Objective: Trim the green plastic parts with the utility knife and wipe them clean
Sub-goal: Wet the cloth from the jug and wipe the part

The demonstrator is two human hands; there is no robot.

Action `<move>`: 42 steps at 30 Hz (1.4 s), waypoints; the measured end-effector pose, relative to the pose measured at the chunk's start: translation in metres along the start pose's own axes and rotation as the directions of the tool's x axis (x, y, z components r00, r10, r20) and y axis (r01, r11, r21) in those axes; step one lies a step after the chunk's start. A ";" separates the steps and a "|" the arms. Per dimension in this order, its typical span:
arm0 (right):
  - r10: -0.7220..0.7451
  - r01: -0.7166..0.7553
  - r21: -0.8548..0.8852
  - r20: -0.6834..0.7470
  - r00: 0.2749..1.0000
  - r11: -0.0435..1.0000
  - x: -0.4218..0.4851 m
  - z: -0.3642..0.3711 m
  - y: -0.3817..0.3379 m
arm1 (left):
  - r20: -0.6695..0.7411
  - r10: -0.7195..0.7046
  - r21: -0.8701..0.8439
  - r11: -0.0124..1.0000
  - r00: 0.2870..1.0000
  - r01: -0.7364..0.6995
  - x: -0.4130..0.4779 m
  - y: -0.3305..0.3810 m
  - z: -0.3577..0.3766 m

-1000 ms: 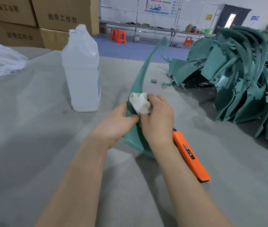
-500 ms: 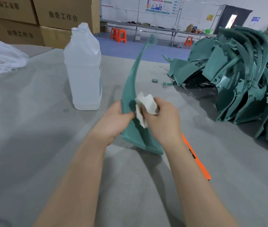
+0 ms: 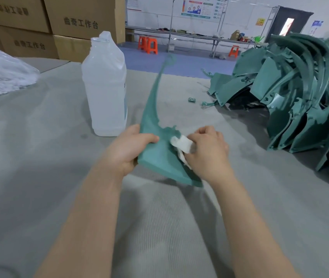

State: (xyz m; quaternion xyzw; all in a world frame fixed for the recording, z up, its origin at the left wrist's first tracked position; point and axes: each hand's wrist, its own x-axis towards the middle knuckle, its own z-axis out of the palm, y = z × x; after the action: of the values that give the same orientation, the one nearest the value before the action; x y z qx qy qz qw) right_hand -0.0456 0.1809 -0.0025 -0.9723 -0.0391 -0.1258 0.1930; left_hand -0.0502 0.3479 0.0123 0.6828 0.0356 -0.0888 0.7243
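Head view, near to far: both of my forearms reached forward over the grey table mat (image 3: 39,153). My left hand (image 3: 128,152) gripped the wide lower end of one green plastic part (image 3: 159,157), with the thumb laid across its upper face and the fingers curled beneath. Whether the part's lowest corner touched the mat I could not tell. Its narrow curved tip rose away from me and was blurred. My right hand (image 3: 206,151) had its fingers curled round a wadded white cloth (image 3: 182,144), pinching it and pressing it against the part's face beside the notched edge. I judged the step in hand to be the wiping of this piece. The next move called for drawing the cloth along the face toward the narrow tip while the left hand steadied the base. The utility knife was not visible, so it would have to be located before the next trim. Just beyond my left hand stood a translucent bottle (image 3: 105,87), upright. Farther off lay a small green offcut (image 3: 192,100), and to the right the pile of green parts (image 3: 300,101). A white bag (image 3: 1,77) lay at the far left, with cardboard boxes (image 3: 79,23) behind it.
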 end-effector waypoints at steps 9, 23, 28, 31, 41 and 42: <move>0.035 0.052 0.438 -0.188 0.982 0.897 -0.001 -0.001 -0.040 | 0.185 -0.025 0.282 0.959 0.982 -0.029 -0.016 0.006 0.018; 0.671 -0.192 0.975 0.069 0.738 0.110 0.016 -0.034 0.022 | 0.463 -0.123 0.524 0.837 0.878 -0.159 -0.034 0.009 0.041; 0.599 -0.276 0.923 0.064 0.798 0.269 0.014 -0.017 0.016 | 0.397 -0.160 0.495 0.866 0.904 -0.065 -0.026 0.007 0.026; 0.378 -0.355 0.744 0.148 0.914 0.566 0.010 -0.002 0.002 | 0.318 -0.139 0.502 0.864 0.938 -0.042 -0.020 0.005 0.020; 0.275 -0.250 0.760 0.097 0.957 0.600 0.006 0.013 -0.011 | 0.164 -0.042 0.566 0.822 0.986 -0.059 -0.009 -0.003 0.021; 0.298 -0.248 0.766 0.078 0.951 0.593 0.008 0.013 -0.010 | 0.186 -0.025 0.585 0.806 0.982 -0.090 -0.011 -0.002 0.020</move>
State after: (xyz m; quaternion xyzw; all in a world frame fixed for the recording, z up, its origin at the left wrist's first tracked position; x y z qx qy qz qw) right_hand -0.0362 0.1954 -0.0079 -0.7876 0.0665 -0.0947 0.6052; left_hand -0.0624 0.3282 0.0130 0.8635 -0.0728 -0.1457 0.4774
